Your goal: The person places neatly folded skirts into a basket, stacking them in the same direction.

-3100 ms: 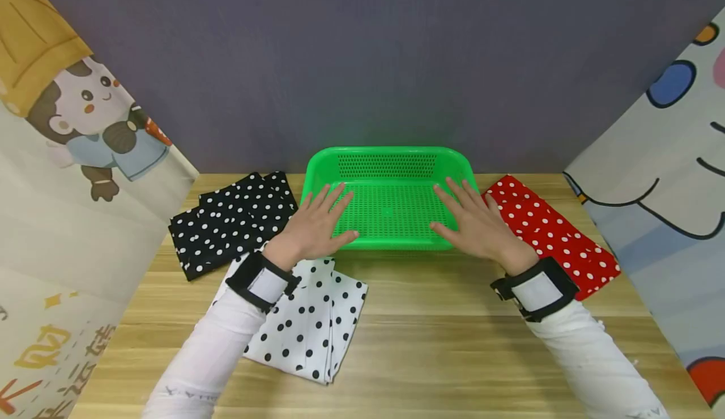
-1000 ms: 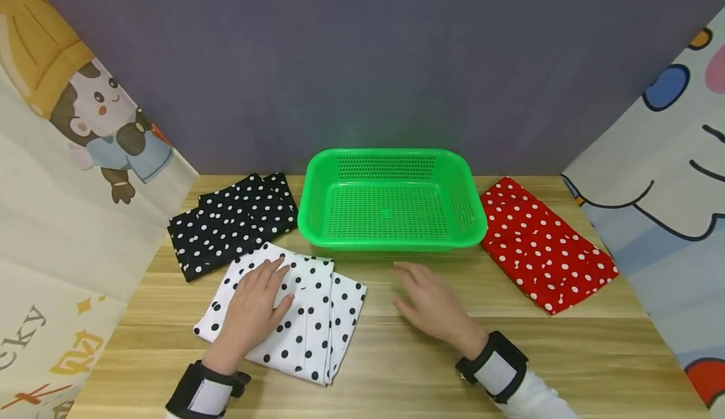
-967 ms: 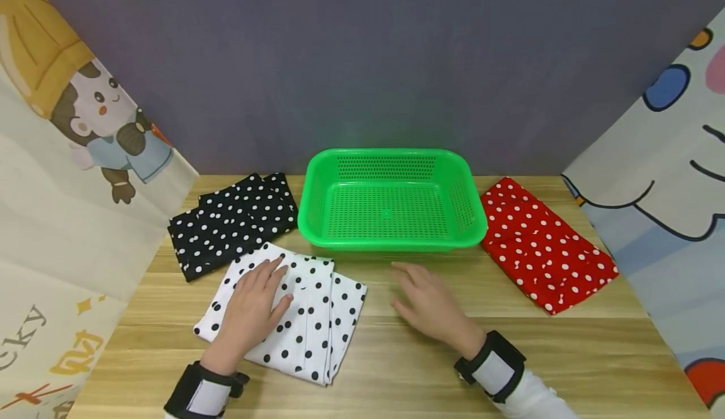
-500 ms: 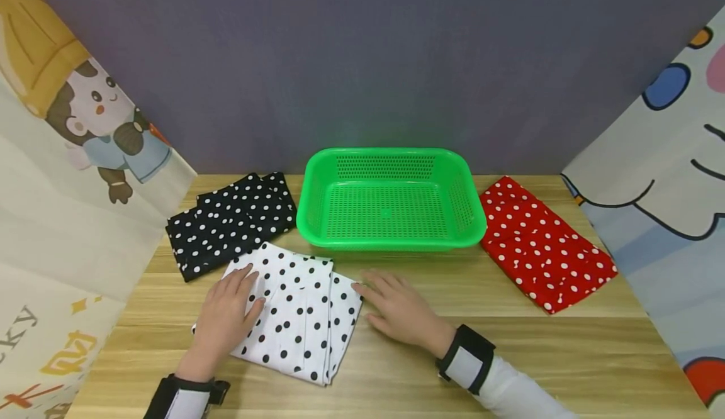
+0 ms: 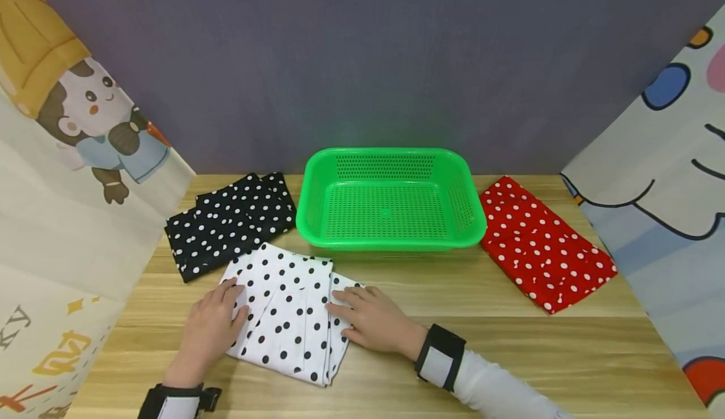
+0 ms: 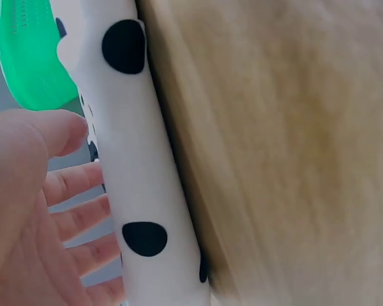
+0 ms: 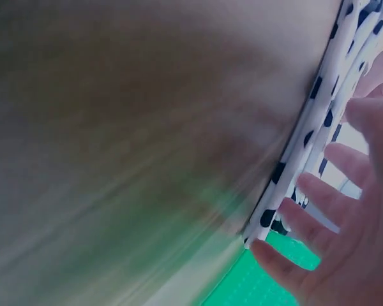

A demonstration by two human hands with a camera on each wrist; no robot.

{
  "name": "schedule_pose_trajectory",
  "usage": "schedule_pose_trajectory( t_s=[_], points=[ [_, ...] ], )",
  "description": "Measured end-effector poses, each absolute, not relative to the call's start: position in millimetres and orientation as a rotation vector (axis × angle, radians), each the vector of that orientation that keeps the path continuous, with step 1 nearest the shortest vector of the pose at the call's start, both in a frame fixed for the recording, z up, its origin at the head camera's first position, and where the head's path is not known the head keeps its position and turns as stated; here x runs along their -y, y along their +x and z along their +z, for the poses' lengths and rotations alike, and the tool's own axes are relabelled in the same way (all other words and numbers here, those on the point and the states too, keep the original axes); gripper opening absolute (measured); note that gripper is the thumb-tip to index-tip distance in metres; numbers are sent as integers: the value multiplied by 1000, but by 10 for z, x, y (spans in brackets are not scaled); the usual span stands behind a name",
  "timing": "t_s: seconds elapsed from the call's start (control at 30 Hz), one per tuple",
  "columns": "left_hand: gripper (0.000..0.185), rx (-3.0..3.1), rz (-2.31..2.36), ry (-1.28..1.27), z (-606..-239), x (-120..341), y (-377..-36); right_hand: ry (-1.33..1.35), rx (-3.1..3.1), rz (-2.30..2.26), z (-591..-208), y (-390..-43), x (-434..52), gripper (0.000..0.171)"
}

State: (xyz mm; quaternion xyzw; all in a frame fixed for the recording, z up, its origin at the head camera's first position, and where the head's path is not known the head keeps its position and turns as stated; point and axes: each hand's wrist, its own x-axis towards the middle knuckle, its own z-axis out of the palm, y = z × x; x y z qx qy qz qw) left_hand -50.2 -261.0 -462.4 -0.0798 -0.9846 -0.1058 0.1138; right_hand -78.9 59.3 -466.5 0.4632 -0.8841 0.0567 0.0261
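A folded white cloth with black dots [image 5: 283, 318] lies flat on the wooden table. At its left edge my left hand [image 5: 206, 331] rests with relaxed fingers, the fingertips over the fabric. My right hand [image 5: 374, 321] lies across the right edge, fingers spread on the narrower folded strip. In the left wrist view, the thumb and straight fingers of the left hand [image 6: 32, 210] are beside the thick rounded fold of the cloth [image 6: 137, 159]. The right wrist view has the fingers of the right hand [image 7: 335, 223] extended along the layered cloth edge [image 7: 306, 153]. Neither hand grips the fabric.
A green perforated plastic basket [image 5: 391, 244] stands behind the white cloth, against the grey back wall. A folded black cloth with white dots [image 5: 232, 224] lies at the back left, touching the white one. To the right is a red dotted cloth [image 5: 544, 243].
Both hands have drawn back from over the basket. My left hand has slid left to the white cloth's left edge; my right hand has moved left onto its right edge. The cloths stay put.
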Motion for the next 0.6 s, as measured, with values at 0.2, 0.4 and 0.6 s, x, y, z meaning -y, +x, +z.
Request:
schedule_pose_trajectory(
  t_s=[0.2,0.4,0.6],
  points=[
    [43,2962,-330,-206,-4620,2601,-496,1429,2783,114,-4660,-772,-562,49],
    [43,2979,-333,-228,-4616,2579,-486,1408,2799,97,-4683,-778,-604,47],
    [41,2986,-345,-254,-4605,2515,-447,1385,2770,108,-4720,-791,-706,46]
  ],
)
